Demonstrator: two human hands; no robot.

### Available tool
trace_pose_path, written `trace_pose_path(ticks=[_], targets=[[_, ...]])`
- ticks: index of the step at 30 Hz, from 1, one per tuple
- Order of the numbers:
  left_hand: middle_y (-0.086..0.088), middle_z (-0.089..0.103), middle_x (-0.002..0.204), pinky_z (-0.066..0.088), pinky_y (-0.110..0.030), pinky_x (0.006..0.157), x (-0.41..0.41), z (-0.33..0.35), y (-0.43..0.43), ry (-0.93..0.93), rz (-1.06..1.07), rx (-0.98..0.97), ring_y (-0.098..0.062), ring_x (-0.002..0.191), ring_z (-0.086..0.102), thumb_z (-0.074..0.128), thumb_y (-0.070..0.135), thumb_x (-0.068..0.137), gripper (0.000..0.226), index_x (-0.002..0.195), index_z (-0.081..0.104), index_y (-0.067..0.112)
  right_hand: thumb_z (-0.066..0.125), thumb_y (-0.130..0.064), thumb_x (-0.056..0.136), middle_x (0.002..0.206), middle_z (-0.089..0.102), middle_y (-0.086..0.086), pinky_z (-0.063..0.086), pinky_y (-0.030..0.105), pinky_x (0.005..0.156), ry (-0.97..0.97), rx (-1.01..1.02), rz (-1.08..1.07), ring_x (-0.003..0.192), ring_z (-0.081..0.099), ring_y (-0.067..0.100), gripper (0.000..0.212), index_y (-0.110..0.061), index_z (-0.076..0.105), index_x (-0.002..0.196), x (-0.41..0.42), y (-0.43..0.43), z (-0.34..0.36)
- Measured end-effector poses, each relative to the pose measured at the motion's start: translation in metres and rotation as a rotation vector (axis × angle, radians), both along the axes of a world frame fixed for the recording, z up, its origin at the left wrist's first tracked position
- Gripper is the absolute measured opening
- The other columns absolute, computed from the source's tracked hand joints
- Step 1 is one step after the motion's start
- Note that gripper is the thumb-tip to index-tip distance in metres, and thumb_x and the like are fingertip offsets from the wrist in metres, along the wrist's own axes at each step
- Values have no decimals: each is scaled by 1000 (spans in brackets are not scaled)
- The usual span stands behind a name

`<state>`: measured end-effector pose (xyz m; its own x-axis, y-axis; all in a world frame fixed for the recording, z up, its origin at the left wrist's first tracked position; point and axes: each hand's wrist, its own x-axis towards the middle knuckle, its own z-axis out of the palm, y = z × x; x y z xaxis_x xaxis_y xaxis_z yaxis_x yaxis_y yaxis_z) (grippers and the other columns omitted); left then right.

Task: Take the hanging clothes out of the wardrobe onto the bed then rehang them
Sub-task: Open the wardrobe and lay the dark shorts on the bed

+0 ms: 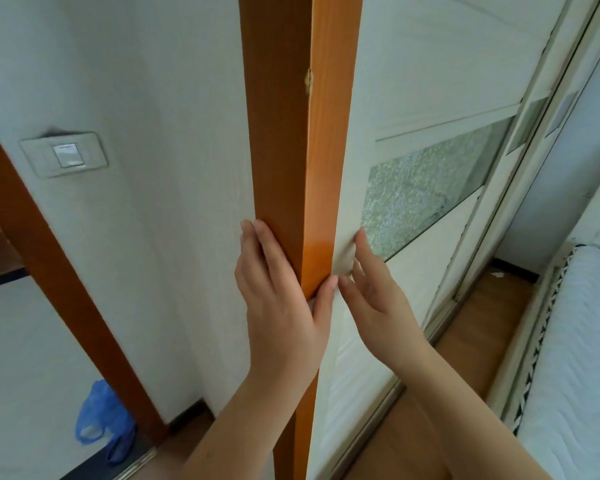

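The wardrobe's sliding door [406, 98] is cream with a frosted glass band and stands closed against an orange wooden side post [278, 133]. My left hand [281, 296] lies flat on the post, fingers straight, thumb at the post's corner. My right hand [374, 289] has straight fingers pressed on the door's edge beside the post. No hanging clothes show; the inside of the wardrobe is hidden. The bed [575, 358], with a white quilted cover, lies at the right.
A white wall with a light switch [65, 154] is on the left, beside an orange door frame [49, 254]. A blue plastic bag [103, 422] lies on the floor there. A narrow strip of wooden floor [465, 358] runs between wardrobe and bed.
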<state>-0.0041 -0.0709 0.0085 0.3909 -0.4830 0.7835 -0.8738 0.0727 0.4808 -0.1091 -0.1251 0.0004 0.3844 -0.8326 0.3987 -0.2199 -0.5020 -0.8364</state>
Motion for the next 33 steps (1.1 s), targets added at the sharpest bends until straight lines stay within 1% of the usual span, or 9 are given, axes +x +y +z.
trace_pose_path(ticks=[2, 5, 8, 12, 16, 20, 27, 30, 33], targets=[[-26, 35, 142, 45, -49, 94, 1, -1, -1, -2, 11, 7, -41, 127, 40, 39, 56, 85, 77, 141, 11, 10, 42, -47, 84, 134, 46, 6, 44, 38, 104, 3, -13, -4, 124, 48, 17, 75, -27, 10, 149, 0, -2, 0], [-26, 35, 141, 45, -46, 94, 3, -2, -1, -5, 23, 9, -38, 127, 37, 41, 55, 84, 78, 141, 14, 8, 52, -33, 88, 130, 42, -4, 43, 26, 100, 18, -55, -40, 120, 47, 8, 73, -30, 8, 146, -1, -6, -2], [-26, 36, 141, 45, -44, 94, 3, -2, -1, 5, 40, 2, -35, 126, 35, 44, 54, 82, 80, 140, 16, 8, 59, -25, 87, 137, 42, 2, 39, 19, 96, 93, -126, -136, 119, 45, 8, 82, -35, -4, 139, 0, -10, -2], [-25, 39, 138, 47, -42, 89, -4, 2, -4, 44, 81, -16, -33, 123, 38, 49, 54, 78, 83, 139, 17, 8, 64, -33, 82, 145, 34, 12, 42, 29, 95, 207, -178, -281, 126, 45, 25, 97, -34, -17, 136, 2, -23, 1], [-23, 43, 135, 48, -42, 89, -7, 4, -4, 81, 97, -39, -37, 120, 48, 53, 53, 74, 84, 137, 20, 10, 62, -29, 86, 149, 27, 17, 45, 34, 89, 268, -211, -399, 118, 51, 34, 96, -14, -11, 147, -3, -41, 4], [-19, 42, 136, 54, -44, 88, -15, 19, -2, 123, 121, -87, -34, 118, 51, 61, 48, 72, 81, 135, 22, 15, 59, -23, 88, 149, 24, 21, 43, 41, 93, 248, -182, -420, 118, 50, 39, 92, -12, -11, 147, -16, -67, 5], [-17, 43, 136, 45, -38, 96, -36, 39, -18, 146, 336, -167, -32, 123, 47, 71, 22, 76, 77, 138, 29, 4, 61, -18, 86, 144, 26, 25, 43, 45, 90, 158, -187, -427, 112, 49, 46, 89, -10, -2, 148, -50, -124, -2], [-9, 43, 136, 44, -34, 95, -43, 38, -20, 192, 407, -142, -25, 122, 48, 69, 22, 78, 77, 141, 24, 15, 61, -15, 86, 143, 26, 25, 42, 42, 89, 116, -168, -411, 107, 51, 45, 88, -10, -1, 148, -63, -147, -2], [-3, 40, 141, 33, -28, 94, -53, 41, -23, 299, 456, -129, -23, 124, 45, 66, 21, 81, 78, 143, 19, 24, 63, -15, 85, 134, 32, 30, 44, 41, 87, 69, -236, -402, 107, 49, 47, 88, -5, 3, 148, -78, -173, -9]])
